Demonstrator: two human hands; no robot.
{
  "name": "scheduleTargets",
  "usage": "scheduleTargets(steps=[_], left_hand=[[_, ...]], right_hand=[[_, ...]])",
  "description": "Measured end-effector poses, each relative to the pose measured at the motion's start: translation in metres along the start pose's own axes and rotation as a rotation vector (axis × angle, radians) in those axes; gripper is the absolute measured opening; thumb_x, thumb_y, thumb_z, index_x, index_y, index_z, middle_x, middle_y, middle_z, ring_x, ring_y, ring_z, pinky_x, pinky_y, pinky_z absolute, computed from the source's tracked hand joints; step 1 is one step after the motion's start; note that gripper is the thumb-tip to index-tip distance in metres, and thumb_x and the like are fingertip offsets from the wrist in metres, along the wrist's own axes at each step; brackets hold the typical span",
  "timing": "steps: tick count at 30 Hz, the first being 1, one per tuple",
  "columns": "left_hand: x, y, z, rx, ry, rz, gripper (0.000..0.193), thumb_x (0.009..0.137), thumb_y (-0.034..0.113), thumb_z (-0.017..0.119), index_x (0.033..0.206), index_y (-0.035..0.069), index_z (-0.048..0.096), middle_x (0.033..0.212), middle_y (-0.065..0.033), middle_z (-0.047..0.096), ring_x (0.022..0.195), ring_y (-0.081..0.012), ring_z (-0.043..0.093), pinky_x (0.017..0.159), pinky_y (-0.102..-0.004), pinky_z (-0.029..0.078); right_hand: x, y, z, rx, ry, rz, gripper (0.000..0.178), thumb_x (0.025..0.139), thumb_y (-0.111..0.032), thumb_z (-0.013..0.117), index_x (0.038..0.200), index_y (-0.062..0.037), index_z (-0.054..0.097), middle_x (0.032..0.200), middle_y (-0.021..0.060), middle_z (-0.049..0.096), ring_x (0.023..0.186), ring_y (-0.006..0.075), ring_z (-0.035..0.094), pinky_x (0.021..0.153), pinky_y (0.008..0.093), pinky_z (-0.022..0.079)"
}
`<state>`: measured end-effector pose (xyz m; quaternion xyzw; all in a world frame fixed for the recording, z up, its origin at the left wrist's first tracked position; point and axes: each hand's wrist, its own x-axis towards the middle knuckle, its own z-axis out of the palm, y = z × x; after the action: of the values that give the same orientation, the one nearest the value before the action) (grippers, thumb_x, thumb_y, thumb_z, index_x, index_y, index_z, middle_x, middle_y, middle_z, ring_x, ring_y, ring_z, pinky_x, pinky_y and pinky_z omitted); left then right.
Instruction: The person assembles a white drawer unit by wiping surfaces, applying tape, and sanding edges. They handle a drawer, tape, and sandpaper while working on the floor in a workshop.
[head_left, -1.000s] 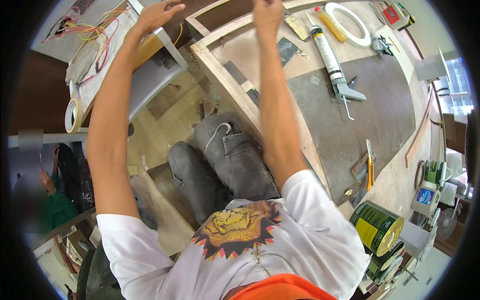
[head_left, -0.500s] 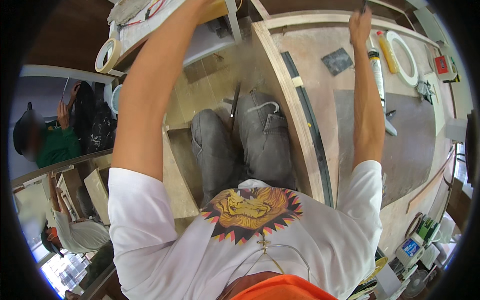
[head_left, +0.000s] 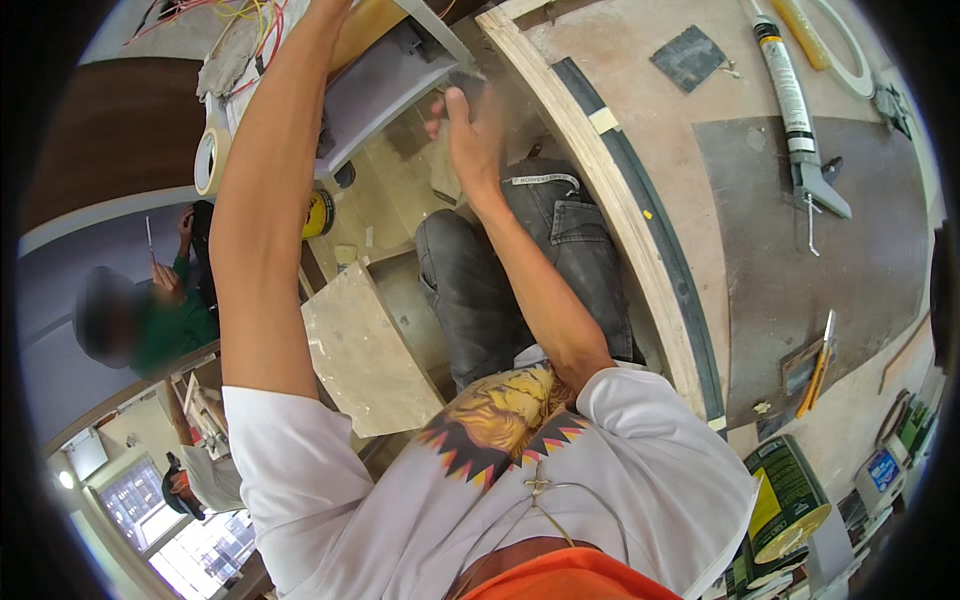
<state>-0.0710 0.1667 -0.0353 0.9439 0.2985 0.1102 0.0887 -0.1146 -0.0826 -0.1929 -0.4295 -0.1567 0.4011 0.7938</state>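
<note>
My left forearm (head_left: 270, 190) stretches to the top edge beside a pale wooden panel (head_left: 375, 35); the hand itself lies past the edge. My right hand (head_left: 475, 140) is above my knees, close to the open white cabinet (head_left: 385, 105). Its fingers curl round a small dark object (head_left: 466, 84), too blurred to name. Below the hand are my legs in dark grey trousers (head_left: 465, 280). To their right runs a pale wooden bench rail (head_left: 560, 130) with a dark strip (head_left: 640, 200) along it.
On the bench lie a dark square sheet (head_left: 688, 58), a caulking gun (head_left: 800, 150), a utility knife (head_left: 817, 368) and a white ring (head_left: 850, 60). A tape roll (head_left: 210, 160) hangs left. Tins (head_left: 790, 500) stand lower right. A person in green (head_left: 165, 320) works at far left.
My right hand has swung left from the far side of the bench to above my knees, carrying the dark object. My view has shifted; the left arm still reaches up.
</note>
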Motion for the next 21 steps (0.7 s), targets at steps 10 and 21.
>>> scheduleTargets(steps=[10,21], left_hand=[[-0.015,-0.001,-0.016,-0.046,-0.032,-0.061,0.06,0.1,0.045,0.058,0.141,0.001,0.06,0.133,-0.021,0.068,0.126,-0.0325,0.063,0.108,-0.0397,0.046],[-0.012,-0.02,-0.01,-0.151,-0.056,-0.001,0.056,0.101,0.039,0.06,0.141,-0.001,0.058,0.129,-0.0213,0.069,0.123,-0.0292,0.064,0.106,-0.0378,0.047]], right_hand=[[0.06,0.152,0.003,0.098,0.11,0.31,0.027,0.108,-0.021,0.045,0.126,-0.0025,0.052,0.099,0.0104,0.066,0.075,0.0191,0.069,0.063,0.0322,0.054],[0.068,0.156,0.015,0.108,0.206,0.223,0.026,0.106,-0.021,0.047,0.123,-0.0022,0.056,0.101,0.0097,0.069,0.081,0.0199,0.071,0.069,0.033,0.055]])
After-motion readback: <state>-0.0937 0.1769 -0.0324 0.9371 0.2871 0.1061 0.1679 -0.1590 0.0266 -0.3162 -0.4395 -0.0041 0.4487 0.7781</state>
